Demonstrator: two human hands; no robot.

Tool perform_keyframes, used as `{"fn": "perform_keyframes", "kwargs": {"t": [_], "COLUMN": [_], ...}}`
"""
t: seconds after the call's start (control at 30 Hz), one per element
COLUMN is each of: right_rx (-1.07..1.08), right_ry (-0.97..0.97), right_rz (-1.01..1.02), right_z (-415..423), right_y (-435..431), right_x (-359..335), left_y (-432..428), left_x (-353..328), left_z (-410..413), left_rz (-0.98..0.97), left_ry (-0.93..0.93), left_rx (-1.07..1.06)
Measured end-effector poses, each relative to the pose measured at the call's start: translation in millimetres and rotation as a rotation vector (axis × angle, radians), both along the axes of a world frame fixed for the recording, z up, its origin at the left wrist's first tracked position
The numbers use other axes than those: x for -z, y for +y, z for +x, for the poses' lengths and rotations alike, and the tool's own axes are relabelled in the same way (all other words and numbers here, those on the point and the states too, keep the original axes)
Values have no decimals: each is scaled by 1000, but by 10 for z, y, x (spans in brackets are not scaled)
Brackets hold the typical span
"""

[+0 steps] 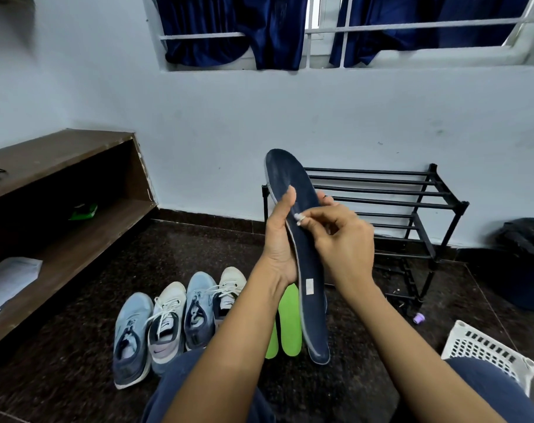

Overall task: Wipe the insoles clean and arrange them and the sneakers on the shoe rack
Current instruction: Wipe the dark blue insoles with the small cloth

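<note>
Wooden shelf (61, 184): stands along the wall, well left of the shoe rack (412, 203), with a green packet (83, 211) on its lower board.
Sneakers (180, 319): four, two light blue and two off-white, sit in a row on the dark floor left of the shoe rack, toes toward the wall.
Green insoles (288, 325): two lie flat on the floor between the sneakers and the shoe rack, partly hidden behind the forearm and the raised insole.
Left hand (278, 239): grips the blue insole (290, 178) at its middle, thumb laid on the face, fingers wrapped behind.
Blue insole: is held upright in the air before the shoe rack's left end, toe up, heel hanging above the floor.
Right hand (342, 239): fingertips are pinched together on a small white scrap (299, 217), which touches the insole's face.
Shoe rack: black bars, standing against the wall.
White basket (485, 349): sits on the floor in front of the shoe rack's right end, beside the person's knee.
Black bag (525, 239): slumps right of the shoe rack.
</note>
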State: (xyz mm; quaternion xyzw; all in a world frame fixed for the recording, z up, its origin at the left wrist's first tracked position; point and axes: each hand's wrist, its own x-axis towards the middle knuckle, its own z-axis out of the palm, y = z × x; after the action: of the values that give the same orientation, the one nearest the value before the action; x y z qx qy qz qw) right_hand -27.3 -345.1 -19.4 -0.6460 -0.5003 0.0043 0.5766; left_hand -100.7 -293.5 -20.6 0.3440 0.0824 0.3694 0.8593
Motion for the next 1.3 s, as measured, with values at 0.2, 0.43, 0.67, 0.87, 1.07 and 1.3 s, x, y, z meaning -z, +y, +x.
{"fn": "perform_keyframes", "kwargs": {"t": [0.2,0.43,0.67,0.87,1.07,1.3], "right_rx": [-100,-137,-108,-134,-32,-139], "right_ry": [-68,-19,-73,-70,-90,-93], "right_rz": [12,55,98,88,87,42], "right_z": [-113,-83,-198,-166,-77,-152], "right_y": [-117,-60,-142,-33,-38,-57], "right_x": [22,-19,3,14,12,20], "left_y": [142,69,119,119,101,154], "left_x": [-21,-15,-54,-44,-30,-11], "left_z": [-47,-33,-56,-80,-53,-83], "left_rz": [24,40,53,49,75,60], "left_ry": [-63,-78,-76,-117,-66,-89], "left_rx": [-46,-13,-63,-78,-28,-105]}}
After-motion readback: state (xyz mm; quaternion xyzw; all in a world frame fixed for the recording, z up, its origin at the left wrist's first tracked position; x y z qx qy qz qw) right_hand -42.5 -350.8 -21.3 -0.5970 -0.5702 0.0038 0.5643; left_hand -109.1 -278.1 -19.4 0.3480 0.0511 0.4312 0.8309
